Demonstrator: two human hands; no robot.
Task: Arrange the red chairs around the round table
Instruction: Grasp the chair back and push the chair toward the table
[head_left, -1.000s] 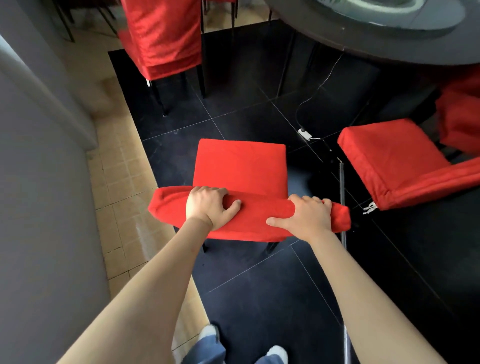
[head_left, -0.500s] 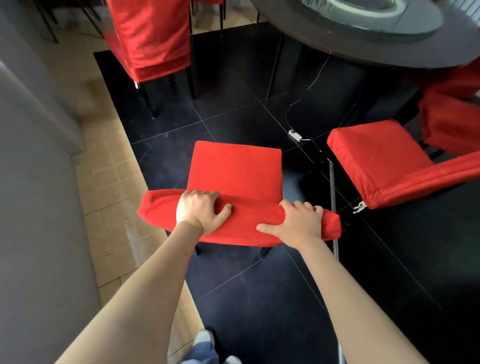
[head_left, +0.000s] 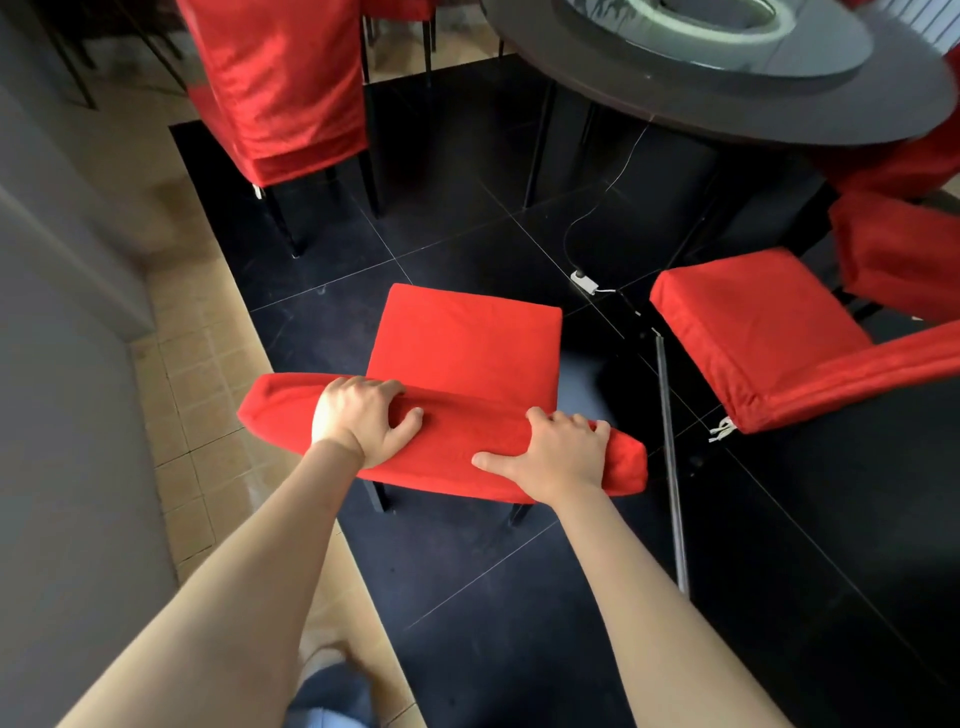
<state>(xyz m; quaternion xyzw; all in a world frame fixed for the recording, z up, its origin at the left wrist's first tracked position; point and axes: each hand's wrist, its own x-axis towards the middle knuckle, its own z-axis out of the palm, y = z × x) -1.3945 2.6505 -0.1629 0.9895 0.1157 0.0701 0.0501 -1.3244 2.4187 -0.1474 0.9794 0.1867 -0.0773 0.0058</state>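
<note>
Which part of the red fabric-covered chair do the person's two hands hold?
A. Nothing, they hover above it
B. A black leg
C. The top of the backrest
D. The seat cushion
C: the left hand and right hand both grip the top edge of the red fabric-covered chair backrest.

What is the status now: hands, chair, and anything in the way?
Left hand and right hand both grip the chair backrest. Chair short of table. Cable and plug on floor ahead, pole alongside right.
</note>
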